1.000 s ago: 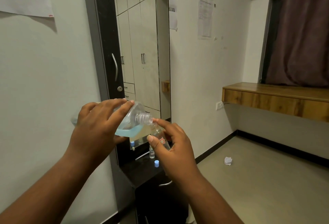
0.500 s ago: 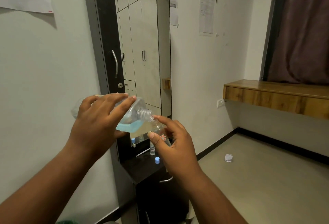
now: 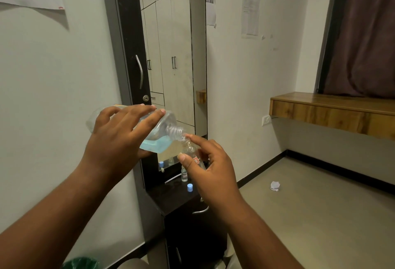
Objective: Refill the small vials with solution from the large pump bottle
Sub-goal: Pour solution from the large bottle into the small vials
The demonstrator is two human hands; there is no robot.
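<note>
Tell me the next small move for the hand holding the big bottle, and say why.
Probably tip the big bottle slightly further with the left hand. Its open neck already meets the mouth of the small vial in the right hand, yet the blue liquid pools in the bottle's lower corner, short of the neck.

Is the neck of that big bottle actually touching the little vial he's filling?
Cannot tell. In the head view the large bottle's threaded neck meets the vial's mouth with no visible gap, but clear plastic and the right hand's fingertip blur the joint.
</note>
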